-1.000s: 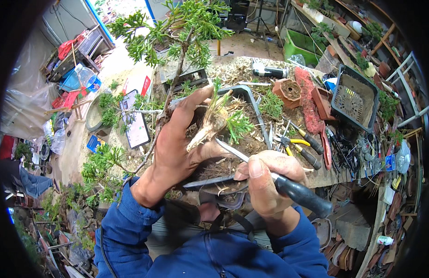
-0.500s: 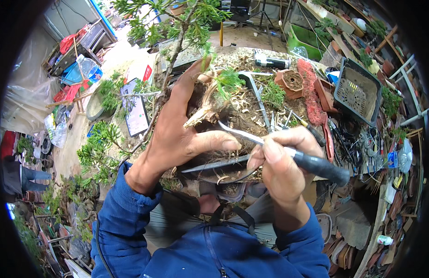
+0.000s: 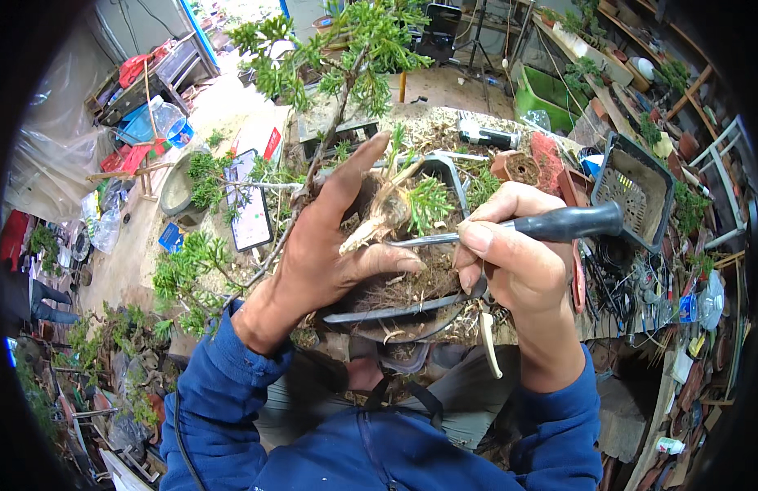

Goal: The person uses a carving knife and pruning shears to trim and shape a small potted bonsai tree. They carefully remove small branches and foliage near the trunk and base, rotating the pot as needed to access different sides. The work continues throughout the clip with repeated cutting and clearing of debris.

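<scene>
My left hand [image 3: 313, 254] is wrapped round the base of a small juniper tree's trunk [image 3: 383, 217], its thumb laid below the bare, splintered wood. Between the fingers and thumb of my right hand [image 3: 522, 262] is a carving tool with a black handle [image 3: 571, 221] and a thin metal shaft. The tool's tip meets the lower end of the pale wood, close to my left thumb. Under the trunk a dark pot [image 3: 420, 310] holds brown, rooty soil. Leafy juniper branches [image 3: 354, 61] rise beyond my left hand. A pale curved strip [image 3: 489, 344] hangs below my right hand.
A phone [image 3: 248, 204] lies left of the tree. To the right stand a brown clay pot [image 3: 518, 168] and a black plastic basket [image 3: 636, 188]. A black cylinder [image 3: 485, 133] lies at the back, with a green bin [image 3: 546, 98] beyond the table.
The carving tool has swung from a downward slant to nearly level, and my right hand has turned and risen with it. My left hand keeps its grip on the trunk.
</scene>
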The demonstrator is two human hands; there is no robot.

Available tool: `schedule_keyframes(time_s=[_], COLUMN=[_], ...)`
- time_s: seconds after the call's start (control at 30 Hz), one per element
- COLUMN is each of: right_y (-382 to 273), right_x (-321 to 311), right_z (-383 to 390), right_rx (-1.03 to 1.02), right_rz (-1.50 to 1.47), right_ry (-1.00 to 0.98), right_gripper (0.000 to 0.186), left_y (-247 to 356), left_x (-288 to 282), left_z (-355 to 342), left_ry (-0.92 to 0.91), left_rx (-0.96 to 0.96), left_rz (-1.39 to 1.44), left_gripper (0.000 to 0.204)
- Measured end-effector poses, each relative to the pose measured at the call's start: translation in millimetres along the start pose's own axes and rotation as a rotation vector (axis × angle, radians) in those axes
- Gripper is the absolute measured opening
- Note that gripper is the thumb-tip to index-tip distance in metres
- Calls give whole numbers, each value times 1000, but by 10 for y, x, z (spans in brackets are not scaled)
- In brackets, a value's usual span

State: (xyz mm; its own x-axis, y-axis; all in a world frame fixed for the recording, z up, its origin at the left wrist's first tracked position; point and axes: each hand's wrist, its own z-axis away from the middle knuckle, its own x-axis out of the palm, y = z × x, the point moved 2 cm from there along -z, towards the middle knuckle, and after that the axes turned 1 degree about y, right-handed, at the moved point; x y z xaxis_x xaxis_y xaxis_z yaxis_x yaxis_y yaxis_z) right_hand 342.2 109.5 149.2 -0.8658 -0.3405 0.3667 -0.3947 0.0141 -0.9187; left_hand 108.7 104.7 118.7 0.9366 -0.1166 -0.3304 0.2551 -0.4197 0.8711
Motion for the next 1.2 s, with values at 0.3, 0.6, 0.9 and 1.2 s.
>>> schedule_keyframes(time_s=[0.3,0.6,0.9,1.2], right_y=[24,137,266,364], right_x=[-53,27,21,173], right_z=[-157,115,246,429], right_rx=[153,-201,-822,-869], right_rz=[-115,114,540,592], right_ry=[5,80,-73,43], right_gripper=[9,7,16,19], left_y=[-7,-38,-52,-76], left_x=[-32,-45,-33,-78], left_z=[-14,4,27,24], left_ry=[-43,-50,-9,-42], left_rx=[128,153,191,159], left_rz=[-157,-215,-226,-251], left_gripper=[115,119,119,123])
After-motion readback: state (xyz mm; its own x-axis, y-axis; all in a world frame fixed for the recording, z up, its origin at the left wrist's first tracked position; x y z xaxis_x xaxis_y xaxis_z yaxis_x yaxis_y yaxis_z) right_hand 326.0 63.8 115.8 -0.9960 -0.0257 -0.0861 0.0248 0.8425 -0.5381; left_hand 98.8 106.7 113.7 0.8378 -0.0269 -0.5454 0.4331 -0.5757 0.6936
